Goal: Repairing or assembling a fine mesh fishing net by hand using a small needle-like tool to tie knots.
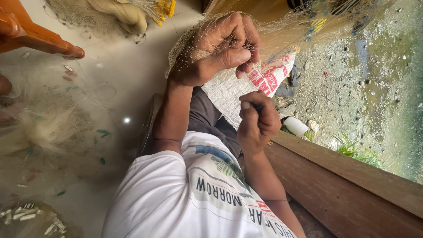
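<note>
— Across the person's lap, what lies there?

— A white woven sack (229,90) with red print, spread over dark trousers. Fine fishing net (194,37) drapes over it and over the upper hand.

— Which hand is that?

— The view is turned on its side, so I take the upper one as the left hand (216,50). Its fingers are curled in tight, thumb pressed against the fingertips, pinching a bit of the net's mesh.

— And the other?

— The right hand (257,121) sits just below, near the sack's edge, closed into a loose fist around a small dark tool (258,109). Only the tip shows, so I cannot tell what kind it is.

— What surrounds them?

— More net lies heaped on the pale tiled floor (128,75), with small green floats (102,132) and a cluster of pale weights (22,215) in it. A brown wooden ledge (343,189) runs beside the person, and beyond it is gravelly ground (352,75) with a tuft of grass (352,150).
</note>
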